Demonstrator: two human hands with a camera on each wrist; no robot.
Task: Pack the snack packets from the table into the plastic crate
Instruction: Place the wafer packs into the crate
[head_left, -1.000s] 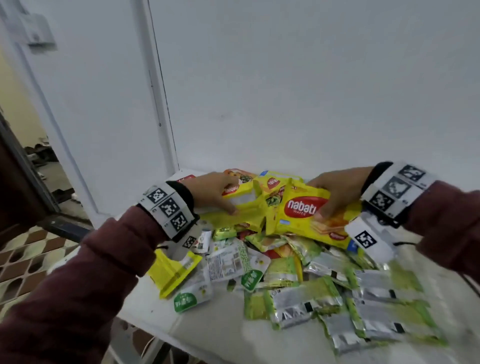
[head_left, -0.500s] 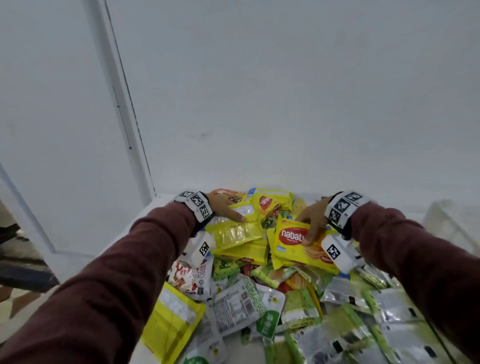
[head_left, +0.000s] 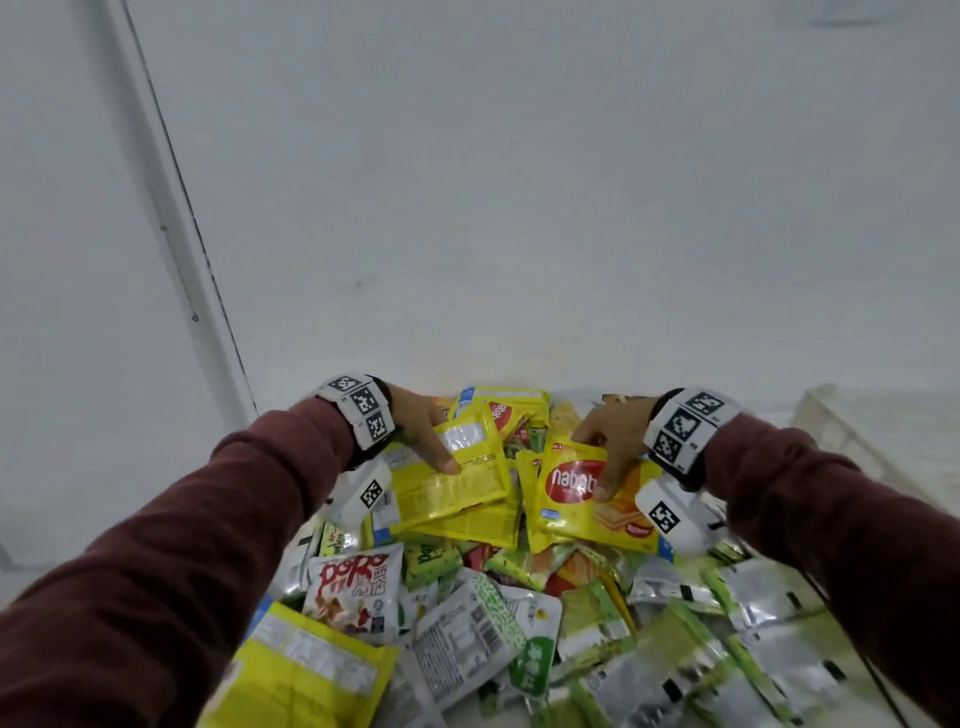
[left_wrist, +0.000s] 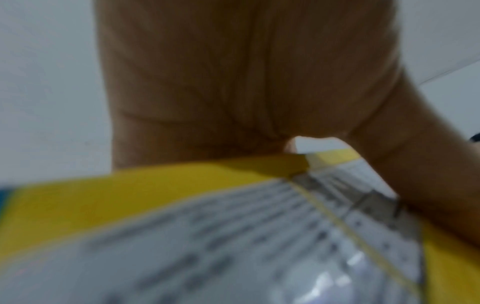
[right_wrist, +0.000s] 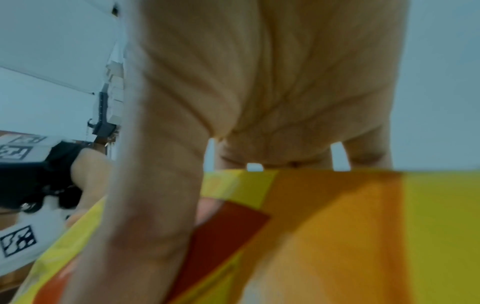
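Nearest, below both wrists, green-and-silver foil sachets (head_left: 670, 675) and a white Popo snack bag (head_left: 353, 590) lie heaped. The left hand (head_left: 421, 431) pinches a yellow packet with a printed back panel (head_left: 457, 483), thumb on top. Just right of it, the right hand (head_left: 613, 441) grips a yellow Nabati wafer packet (head_left: 587, 504). Beyond the right wrist stands the translucent white plastic crate (head_left: 852, 436).

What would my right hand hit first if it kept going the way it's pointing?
The right hand points toward the wall while gripping the Nabati packet. Going straight on, its fingers would probably meet the far packets first, then the wall; depth is unclear.
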